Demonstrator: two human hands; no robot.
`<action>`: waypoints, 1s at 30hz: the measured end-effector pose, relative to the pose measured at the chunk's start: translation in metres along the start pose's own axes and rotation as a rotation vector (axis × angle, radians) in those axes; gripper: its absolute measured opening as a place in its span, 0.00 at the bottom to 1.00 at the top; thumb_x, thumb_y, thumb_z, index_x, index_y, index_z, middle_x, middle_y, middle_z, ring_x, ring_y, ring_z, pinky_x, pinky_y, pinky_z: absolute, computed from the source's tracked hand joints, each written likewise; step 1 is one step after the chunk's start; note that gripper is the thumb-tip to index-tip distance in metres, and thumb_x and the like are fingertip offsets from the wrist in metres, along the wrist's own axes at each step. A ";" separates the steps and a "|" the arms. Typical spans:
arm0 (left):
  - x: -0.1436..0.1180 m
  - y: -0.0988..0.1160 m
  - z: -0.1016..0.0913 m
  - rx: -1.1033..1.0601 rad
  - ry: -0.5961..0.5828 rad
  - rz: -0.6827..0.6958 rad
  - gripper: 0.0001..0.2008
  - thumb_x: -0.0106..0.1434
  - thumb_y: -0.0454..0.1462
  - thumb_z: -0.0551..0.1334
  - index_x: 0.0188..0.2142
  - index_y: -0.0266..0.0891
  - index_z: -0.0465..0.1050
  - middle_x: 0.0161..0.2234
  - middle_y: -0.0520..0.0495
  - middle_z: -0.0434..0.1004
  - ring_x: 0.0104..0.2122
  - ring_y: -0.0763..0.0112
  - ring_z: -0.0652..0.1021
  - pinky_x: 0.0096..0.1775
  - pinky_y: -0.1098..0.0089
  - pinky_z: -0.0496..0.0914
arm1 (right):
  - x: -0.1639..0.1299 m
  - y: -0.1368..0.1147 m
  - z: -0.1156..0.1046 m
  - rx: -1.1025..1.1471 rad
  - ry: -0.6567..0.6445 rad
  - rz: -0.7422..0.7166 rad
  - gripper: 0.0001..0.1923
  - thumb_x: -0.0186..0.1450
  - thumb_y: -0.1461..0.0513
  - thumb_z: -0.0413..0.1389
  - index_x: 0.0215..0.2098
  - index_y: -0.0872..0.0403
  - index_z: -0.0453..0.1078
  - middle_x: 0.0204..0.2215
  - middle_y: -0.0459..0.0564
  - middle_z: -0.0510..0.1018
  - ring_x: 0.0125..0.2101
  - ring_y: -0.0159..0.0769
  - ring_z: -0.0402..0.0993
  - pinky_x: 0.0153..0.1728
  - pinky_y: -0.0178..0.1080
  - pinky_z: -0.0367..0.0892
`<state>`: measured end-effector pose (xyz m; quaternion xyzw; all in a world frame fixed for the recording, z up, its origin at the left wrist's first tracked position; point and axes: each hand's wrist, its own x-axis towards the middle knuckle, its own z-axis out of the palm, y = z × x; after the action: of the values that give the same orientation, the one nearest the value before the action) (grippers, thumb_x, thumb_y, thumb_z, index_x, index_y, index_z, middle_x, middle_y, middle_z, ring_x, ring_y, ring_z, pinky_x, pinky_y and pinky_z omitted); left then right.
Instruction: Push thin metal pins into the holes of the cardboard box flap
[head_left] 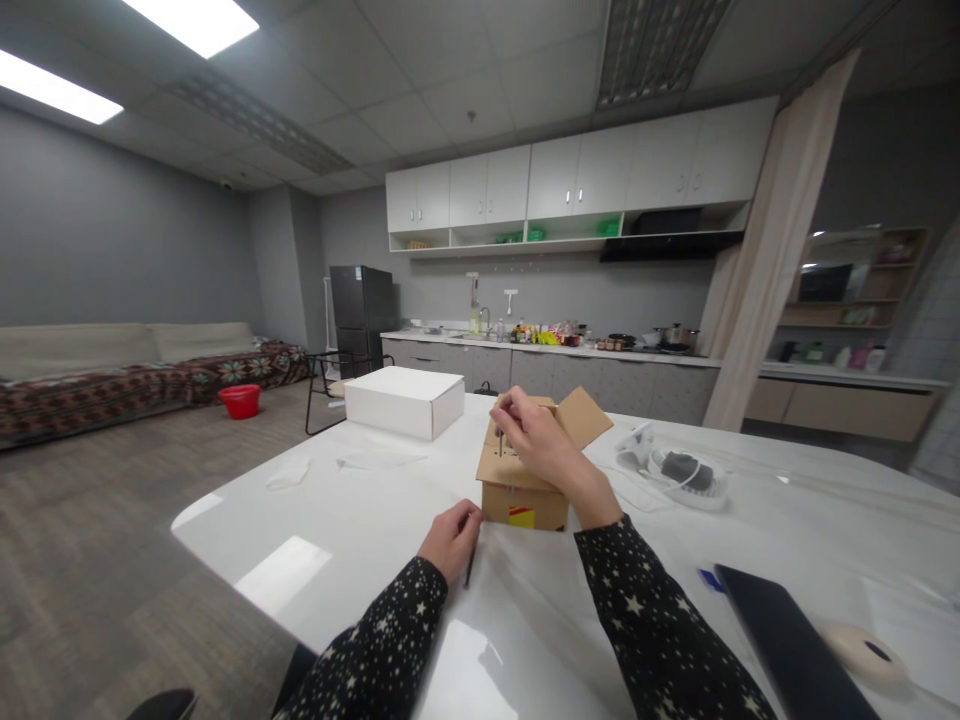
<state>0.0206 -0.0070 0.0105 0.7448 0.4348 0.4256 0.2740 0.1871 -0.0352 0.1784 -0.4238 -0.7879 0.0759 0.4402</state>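
We pinch a small thin dark object, too small to name, in our right hand (541,440), its grip closed just over the open cardboard box (525,490). Our left hand (450,538) curls around a dark pen (470,565) on the white surface (360,540), just left of the box. Behind the box to the left sits a closed white box (403,400); to its right lies a white headset (686,475).

— Where are we? A home?
— We'd say a studio flat: kitchen cabinets (577,175), sink counter (555,350) crowded with bottles, fridge (362,305), and a sofa (112,375) along the grey wall.
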 end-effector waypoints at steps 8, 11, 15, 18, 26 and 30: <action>0.001 0.000 0.000 0.015 0.005 0.001 0.14 0.62 0.44 0.51 0.26 0.39 0.67 0.20 0.54 0.65 0.25 0.70 0.67 0.31 0.71 0.61 | -0.008 -0.017 -0.003 0.074 -0.263 0.058 0.07 0.68 0.57 0.47 0.35 0.52 0.60 0.26 0.44 0.74 0.24 0.29 0.69 0.30 0.34 0.62; 0.000 0.000 0.000 0.012 -0.001 -0.003 0.14 0.62 0.44 0.51 0.27 0.39 0.67 0.20 0.54 0.65 0.25 0.70 0.67 0.31 0.71 0.61 | -0.010 -0.022 -0.003 0.083 -0.328 0.076 0.07 0.68 0.57 0.48 0.35 0.53 0.62 0.26 0.45 0.75 0.24 0.29 0.70 0.30 0.33 0.63; 0.001 -0.002 0.001 0.007 -0.009 -0.003 0.14 0.63 0.44 0.51 0.28 0.39 0.67 0.20 0.54 0.65 0.25 0.70 0.67 0.31 0.71 0.61 | -0.014 -0.028 0.000 0.076 -0.457 0.106 0.08 0.67 0.57 0.48 0.36 0.53 0.64 0.27 0.46 0.76 0.21 0.28 0.70 0.27 0.32 0.62; 0.001 -0.004 0.001 0.002 0.002 0.009 0.15 0.63 0.45 0.51 0.28 0.39 0.68 0.21 0.53 0.66 0.25 0.70 0.68 0.31 0.70 0.62 | -0.018 -0.029 0.001 -0.022 -0.552 0.117 0.08 0.66 0.58 0.49 0.36 0.54 0.67 0.26 0.46 0.77 0.22 0.29 0.70 0.26 0.31 0.61; 0.000 -0.003 -0.001 -0.036 -0.023 0.026 0.16 0.63 0.46 0.52 0.30 0.37 0.71 0.25 0.50 0.73 0.26 0.70 0.69 0.31 0.71 0.63 | -0.026 -0.016 0.018 -0.252 -0.912 0.224 0.09 0.58 0.64 0.51 0.34 0.55 0.73 0.22 0.46 0.77 0.21 0.31 0.72 0.22 0.30 0.60; 0.000 -0.002 -0.002 -0.001 -0.017 0.021 0.15 0.63 0.43 0.51 0.27 0.37 0.68 0.23 0.51 0.71 0.26 0.70 0.69 0.31 0.71 0.62 | -0.028 -0.020 0.032 -0.432 -0.941 0.275 0.09 0.55 0.67 0.53 0.31 0.56 0.75 0.23 0.48 0.78 0.22 0.33 0.73 0.22 0.31 0.62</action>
<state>0.0180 -0.0063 0.0103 0.7528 0.4246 0.4221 0.2736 0.1579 -0.0598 0.1517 -0.5242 -0.8351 0.1506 -0.0716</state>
